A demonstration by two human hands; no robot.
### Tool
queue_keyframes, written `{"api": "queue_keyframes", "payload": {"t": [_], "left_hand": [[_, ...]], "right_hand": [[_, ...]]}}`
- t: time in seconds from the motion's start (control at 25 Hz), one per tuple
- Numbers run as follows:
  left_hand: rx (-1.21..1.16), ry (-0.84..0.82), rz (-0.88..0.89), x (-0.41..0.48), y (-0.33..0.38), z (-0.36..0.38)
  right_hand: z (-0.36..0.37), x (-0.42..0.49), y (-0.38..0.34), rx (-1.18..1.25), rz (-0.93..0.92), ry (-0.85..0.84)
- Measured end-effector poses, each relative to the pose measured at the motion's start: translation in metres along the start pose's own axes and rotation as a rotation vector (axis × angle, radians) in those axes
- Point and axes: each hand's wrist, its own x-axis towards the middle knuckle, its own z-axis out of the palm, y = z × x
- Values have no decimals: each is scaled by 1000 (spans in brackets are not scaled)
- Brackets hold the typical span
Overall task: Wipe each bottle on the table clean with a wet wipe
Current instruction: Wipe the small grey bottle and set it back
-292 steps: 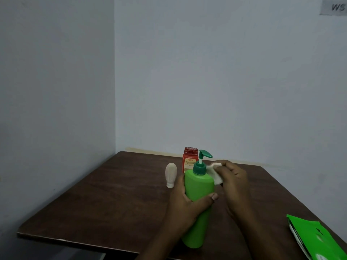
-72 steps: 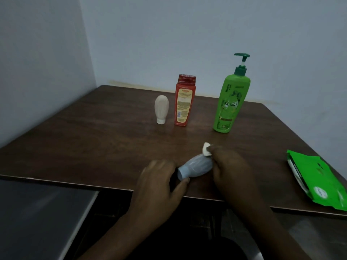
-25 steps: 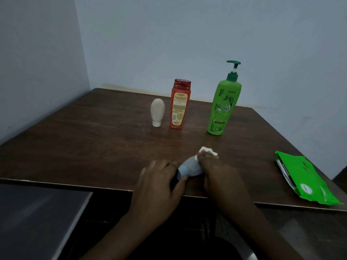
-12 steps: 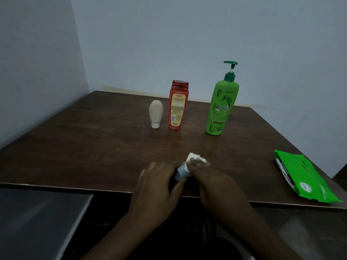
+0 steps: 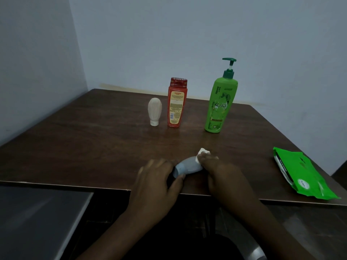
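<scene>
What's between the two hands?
A small grey bottle, lying on its side: the left hand holds one end, the right hand presses a white wipe on it. Head view.

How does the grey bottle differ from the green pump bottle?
The grey bottle lies sideways, gripped by the left hand while the right hand presses a wet wipe on it; the green pump bottle stands upright, untouched. The grey bottle is much smaller than the green one.

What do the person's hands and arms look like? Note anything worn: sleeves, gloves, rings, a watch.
The left hand and right hand are bare: no gloves, and no ring or watch shows in the dim light. The forearms are bare too, with no sleeve in view.
</scene>
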Motion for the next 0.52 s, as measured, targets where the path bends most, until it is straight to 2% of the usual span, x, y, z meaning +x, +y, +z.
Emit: {"api": "queue_keyframes", "payload": {"t": [0.08, 0.16, 0.32, 0.48, 0.52], "left_hand": [[-18, -2, -6, -2, 0, -1], [-23, 4, -1, -9, -5, -7], [-9, 17, 7, -10, -5, -6], [-31, 18, -12, -11, -5, -5], [-43, 28, -12, -11, -5, -5]], "right_hand": [[3, -16, -22, -59, -101, -82], [9, -25, -28, -62, -186, -80], [3, -7, -4, -26, 9, -72], [19, -33, -27, -179, -260, -21], [17, -29, -21, -168, -270, -24]]}}
